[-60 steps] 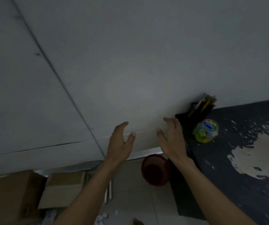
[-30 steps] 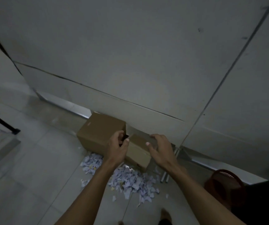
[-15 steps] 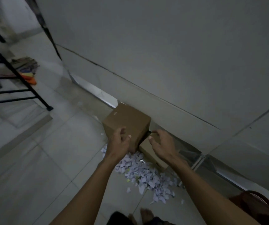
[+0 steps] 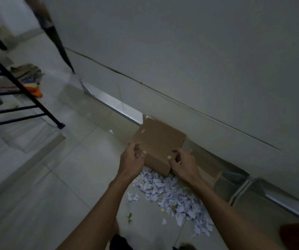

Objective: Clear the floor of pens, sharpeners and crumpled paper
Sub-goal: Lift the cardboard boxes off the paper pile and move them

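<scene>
Below both hands: crumpled paper heaped on floor.

No writing, label, brand or number can be read anywhere. The top of the brown cardboard box bears only small pale marks near one corner, too blurred to make out.

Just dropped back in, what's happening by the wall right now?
A person is reaching both hands to a cardboard box on the floor by the wall. The left hand and right hand are at its near edge, fingers curled; whether they grip it is unclear. A pile of paper scraps lies on the tiles in front of it, not yet picked up.
</scene>
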A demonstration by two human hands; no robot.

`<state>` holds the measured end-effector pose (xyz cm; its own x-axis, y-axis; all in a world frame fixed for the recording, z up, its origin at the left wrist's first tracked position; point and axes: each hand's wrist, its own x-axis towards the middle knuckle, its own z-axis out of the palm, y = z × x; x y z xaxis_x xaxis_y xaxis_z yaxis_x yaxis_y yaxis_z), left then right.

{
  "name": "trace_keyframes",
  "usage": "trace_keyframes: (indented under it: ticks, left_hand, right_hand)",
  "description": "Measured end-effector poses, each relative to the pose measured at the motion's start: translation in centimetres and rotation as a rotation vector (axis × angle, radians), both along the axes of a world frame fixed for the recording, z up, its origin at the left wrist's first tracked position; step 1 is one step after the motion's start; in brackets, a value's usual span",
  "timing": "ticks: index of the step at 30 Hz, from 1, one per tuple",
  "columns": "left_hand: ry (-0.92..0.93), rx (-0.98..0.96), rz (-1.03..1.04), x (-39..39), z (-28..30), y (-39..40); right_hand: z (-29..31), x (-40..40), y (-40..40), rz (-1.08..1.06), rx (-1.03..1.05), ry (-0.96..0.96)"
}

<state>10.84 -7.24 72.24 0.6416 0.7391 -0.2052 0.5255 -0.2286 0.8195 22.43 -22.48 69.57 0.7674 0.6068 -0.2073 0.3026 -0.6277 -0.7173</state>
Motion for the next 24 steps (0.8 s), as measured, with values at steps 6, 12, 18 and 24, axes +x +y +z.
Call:
trace_keyframes:
  ticks: [6,12,18,24]
  left_hand:
    - [0.065,-0.034,-0.176,-1.8,-0.7,8.3]
    - [0.124,-0.022,-0.319,-1.1,-1.7,15.5]
    - [0.172,-0.038,-0.378,1.8,-4.1,18.9]
    - [0.249,-0.053,-0.4,4.7,-10.7,22.0]
  right_hand:
    - [-0.5,-3.8,7.1,-0.252,-0.005,0.095]
    - [-0.7,-6.1,12.4,-0.452,0.002,0.146]
    - [-2.8,-4.3,14.5,-0.511,-0.071,0.212]
    - [-8.6,-0.3,16.5,-0.541,-0.17,0.243]
